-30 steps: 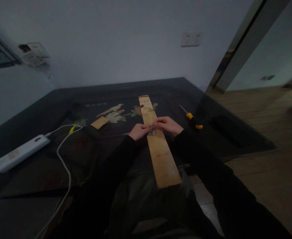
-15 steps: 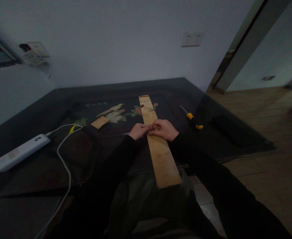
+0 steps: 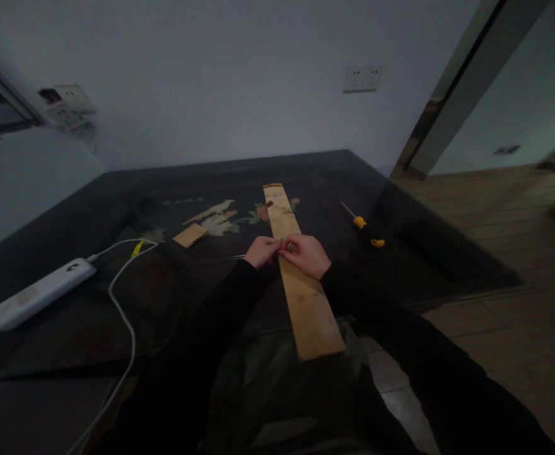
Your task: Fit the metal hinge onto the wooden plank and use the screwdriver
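A long, narrow wooden board (image 3: 311, 309) lies on the dark table, its near end reaching over the table's front edge towards my lap. My left hand (image 3: 261, 251) comes in at the board's left side, fingers pinched together. From the right, my right hand (image 3: 307, 254) rests over the board with thumb and fingers closed. The fingertips of both hands meet above the middle of the board on something small, with a glint of metal; its kind cannot be made out. A screwdriver (image 3: 362, 226) with a yellow and black handle lies to the right.
On the table (image 3: 220, 284) a small wooden piece (image 3: 190, 236) lies left of the board. Further left is a white power strip (image 3: 43, 292) with a white cable (image 3: 124, 314) running off the front edge. A wall with a socket plate (image 3: 362, 78) stands behind.
My right hand has shifted slightly left and down, its fingers closing nearer to my left fingertips. The board, screwdriver and power strip stay where they were.
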A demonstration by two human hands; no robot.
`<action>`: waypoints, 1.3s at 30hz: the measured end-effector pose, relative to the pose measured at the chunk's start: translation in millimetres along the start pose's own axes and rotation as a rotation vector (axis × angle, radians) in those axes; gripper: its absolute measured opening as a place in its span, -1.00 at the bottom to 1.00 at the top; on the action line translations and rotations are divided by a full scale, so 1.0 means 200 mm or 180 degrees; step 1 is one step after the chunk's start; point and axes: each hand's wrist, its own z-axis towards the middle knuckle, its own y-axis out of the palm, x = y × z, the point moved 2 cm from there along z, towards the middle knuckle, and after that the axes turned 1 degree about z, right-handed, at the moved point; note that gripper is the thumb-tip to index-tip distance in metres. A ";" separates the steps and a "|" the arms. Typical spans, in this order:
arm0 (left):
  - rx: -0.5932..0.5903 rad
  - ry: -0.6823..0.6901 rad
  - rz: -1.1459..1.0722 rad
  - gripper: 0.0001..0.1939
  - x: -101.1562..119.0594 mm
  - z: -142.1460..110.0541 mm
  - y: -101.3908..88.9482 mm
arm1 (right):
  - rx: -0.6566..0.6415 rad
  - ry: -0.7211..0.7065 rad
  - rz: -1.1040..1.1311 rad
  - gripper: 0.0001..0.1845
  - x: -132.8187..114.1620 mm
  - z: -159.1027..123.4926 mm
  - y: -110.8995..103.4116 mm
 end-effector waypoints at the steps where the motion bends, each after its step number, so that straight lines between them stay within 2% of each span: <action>1: -0.0008 -0.0003 -0.0025 -0.68 0.00 0.00 0.00 | -0.0011 -0.0011 -0.0005 -0.89 0.00 0.00 0.00; 6: -0.0043 -0.0052 -0.0119 -0.67 0.00 0.00 0.00 | 0.0035 -0.0036 -0.0301 -0.83 -0.01 -0.01 -0.01; 12: 0.0081 -0.0095 -0.0196 -0.68 0.00 -0.01 0.00 | 0.0127 -0.0141 -0.0506 -0.85 -0.03 -0.03 -0.01; 19: 0.0064 -0.0173 -0.0279 -0.68 0.01 -0.01 0.00 | 0.0186 -0.0156 -0.0416 -0.89 -0.02 -0.04 0.00; 28: -0.0096 -0.0160 -0.0499 -0.68 0.00 -0.01 0.00 | 0.0081 0.0028 -0.0128 -0.90 -0.03 -0.02 0.01; 39: -0.0233 -0.0213 -0.0583 -0.66 0.04 -0.03 0.00 | 0.0134 0.0101 0.0756 -0.90 0.01 -0.01 0.03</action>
